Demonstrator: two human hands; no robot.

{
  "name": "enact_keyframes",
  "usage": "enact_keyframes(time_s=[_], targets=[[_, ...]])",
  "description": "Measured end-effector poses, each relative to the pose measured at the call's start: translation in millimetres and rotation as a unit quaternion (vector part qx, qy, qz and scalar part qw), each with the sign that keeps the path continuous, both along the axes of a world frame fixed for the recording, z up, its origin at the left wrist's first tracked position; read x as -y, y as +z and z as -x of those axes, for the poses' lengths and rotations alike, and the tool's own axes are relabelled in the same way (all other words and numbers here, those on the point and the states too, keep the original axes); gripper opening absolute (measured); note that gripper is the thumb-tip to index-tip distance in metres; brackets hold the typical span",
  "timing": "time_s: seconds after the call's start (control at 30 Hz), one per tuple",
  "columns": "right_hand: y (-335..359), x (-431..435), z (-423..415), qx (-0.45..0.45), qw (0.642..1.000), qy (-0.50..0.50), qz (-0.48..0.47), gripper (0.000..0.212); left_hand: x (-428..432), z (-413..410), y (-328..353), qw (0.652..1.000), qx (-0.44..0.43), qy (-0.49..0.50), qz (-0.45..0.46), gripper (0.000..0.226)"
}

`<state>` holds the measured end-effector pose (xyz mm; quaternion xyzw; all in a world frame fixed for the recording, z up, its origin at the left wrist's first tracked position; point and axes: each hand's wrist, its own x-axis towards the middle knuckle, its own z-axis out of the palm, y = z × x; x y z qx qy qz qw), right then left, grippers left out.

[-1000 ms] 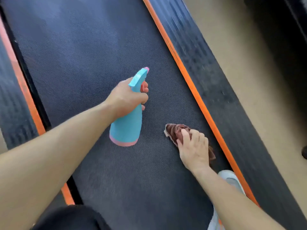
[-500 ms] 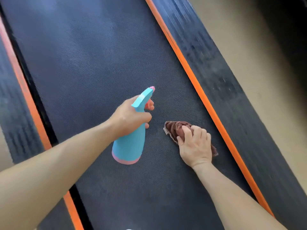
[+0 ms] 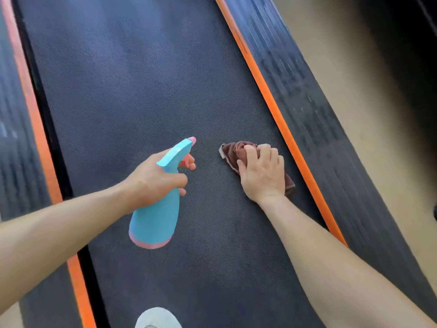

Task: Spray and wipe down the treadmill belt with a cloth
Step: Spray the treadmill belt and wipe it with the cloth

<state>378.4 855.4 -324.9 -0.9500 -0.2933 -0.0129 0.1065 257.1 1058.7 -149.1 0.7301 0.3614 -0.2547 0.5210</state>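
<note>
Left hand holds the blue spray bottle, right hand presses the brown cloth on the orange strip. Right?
No. Head view: the right hand presses the cloth on the belt, beside the orange strip, not on it. The left hand does hold the spray bottle.

Soft, even light here, bright on both forearms [image 3: 59, 223], with a pale bluish sheen across the far belt [image 3: 132, 74]. Focus is crispest mid-frame: belt weave, bottle [image 3: 153, 218] and cloth [image 3: 233, 151] read clean. The right rail [image 3: 305, 95] streaks with motion blur. The floor [image 3: 350, 95] is soft, and the top right corner drops into black. Orange stripes [image 3: 267, 98] bow slightly toward the edges.
</note>
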Motion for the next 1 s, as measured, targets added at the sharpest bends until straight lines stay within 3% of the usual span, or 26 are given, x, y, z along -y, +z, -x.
enact_keyframes(time_s=[0.17,0.4,0.7,0.9,1.0], targets=[[8,-25,-42,0.005,1.000,-0.017,0.020,0.040,10,-3,-7,0.999,0.025,-0.019,-0.013,0.062],[6,29,25,-0.009,0.999,-0.027,0.019,0.041,15,-22,-11,0.999,0.036,-0.009,0.008,0.048],[10,-56,-75,-0.004,0.999,-0.021,0.034,0.036,9,-24,-19,0.999,0.051,0.005,0.006,0.052],[10,23,10,0.002,0.999,-0.014,0.031,0.043,4,-16,-12,0.999,0.047,0.023,0.014,0.060],[7,27,-6,0.024,0.997,0.040,0.053,0.041,2,-15,-7,0.998,0.050,0.039,0.024,0.056]])
